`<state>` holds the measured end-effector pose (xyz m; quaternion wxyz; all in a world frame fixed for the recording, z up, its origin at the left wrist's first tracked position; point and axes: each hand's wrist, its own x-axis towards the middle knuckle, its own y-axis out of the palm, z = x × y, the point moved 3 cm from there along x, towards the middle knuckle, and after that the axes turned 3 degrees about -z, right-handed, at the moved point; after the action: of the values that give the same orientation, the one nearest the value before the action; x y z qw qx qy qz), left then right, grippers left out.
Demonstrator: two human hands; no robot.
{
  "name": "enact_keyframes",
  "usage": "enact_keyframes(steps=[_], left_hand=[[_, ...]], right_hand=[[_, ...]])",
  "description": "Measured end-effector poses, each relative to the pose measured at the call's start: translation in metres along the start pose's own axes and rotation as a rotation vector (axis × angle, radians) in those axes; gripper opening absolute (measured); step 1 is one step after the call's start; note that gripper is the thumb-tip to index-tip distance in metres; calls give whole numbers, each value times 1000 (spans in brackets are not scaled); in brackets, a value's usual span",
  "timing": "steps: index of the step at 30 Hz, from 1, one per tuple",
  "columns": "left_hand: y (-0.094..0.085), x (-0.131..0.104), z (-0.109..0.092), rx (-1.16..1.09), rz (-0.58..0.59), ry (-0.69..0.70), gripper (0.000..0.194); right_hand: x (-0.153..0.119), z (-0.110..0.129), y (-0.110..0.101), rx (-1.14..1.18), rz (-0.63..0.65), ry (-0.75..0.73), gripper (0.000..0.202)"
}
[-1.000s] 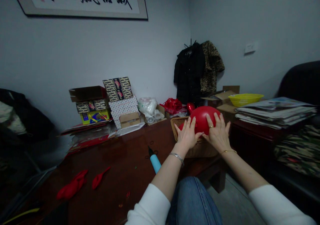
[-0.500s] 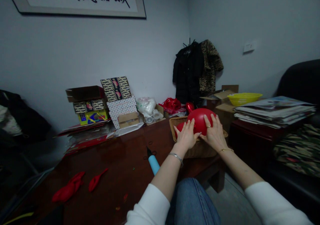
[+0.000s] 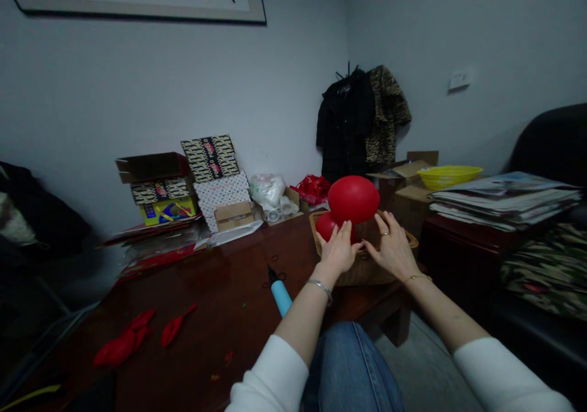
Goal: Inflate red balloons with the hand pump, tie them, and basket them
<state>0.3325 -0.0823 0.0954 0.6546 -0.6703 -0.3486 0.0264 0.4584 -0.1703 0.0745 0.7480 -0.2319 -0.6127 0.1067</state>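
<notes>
A round red balloon [image 3: 353,198] sits above the wicker basket [image 3: 409,241]. It overlaps a second red balloon [image 3: 326,224] at the basket's left side. My left hand [image 3: 338,252] is over the near rim, fingers spread in front of the lower balloon; whether they touch it I cannot tell. My right hand [image 3: 393,248] has its fingers apart over the basket's right half, close beside the upper balloon and holding nothing. A light-blue balloon pump [image 3: 280,299] with a black nozzle lies on the table, left of my left forearm.
Limp red balloons [image 3: 125,340] lie on the dark wooden table [image 3: 183,296]. Stacked boxes [image 3: 220,192], a plastic bag [image 3: 268,192] and red wrapping [image 3: 313,190] line the back. To the right are a yellow basket [image 3: 449,178] and a pile of papers [image 3: 504,201].
The upper red balloon has left the space between my hands, shifting up and slightly left. My fingers have come away from it, and the lower balloon shows more.
</notes>
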Motion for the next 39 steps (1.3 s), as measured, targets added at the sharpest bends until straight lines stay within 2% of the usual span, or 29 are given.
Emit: enact_keyframes(steps=[5, 11, 29, 34, 39], left_hand=[[-2, -3, 3, 19, -31, -23, 69], [-6, -7, 8, 27, -62, -61, 71], [-15, -26, 37, 70, -83, -96, 70], [-20, -33, 49, 65, -111, -108, 71], [-28, -45, 63, 75, -184, -97, 70]], right_hand=[[4, -6, -5, -46, -49, 135, 69], [11, -14, -4, -122, 28, 221, 66], [12, 15, 2, -321, 96, 166, 63], [12, 24, 3, -323, 49, 139, 63], [18, 38, 5, -228, -8, 58, 66]])
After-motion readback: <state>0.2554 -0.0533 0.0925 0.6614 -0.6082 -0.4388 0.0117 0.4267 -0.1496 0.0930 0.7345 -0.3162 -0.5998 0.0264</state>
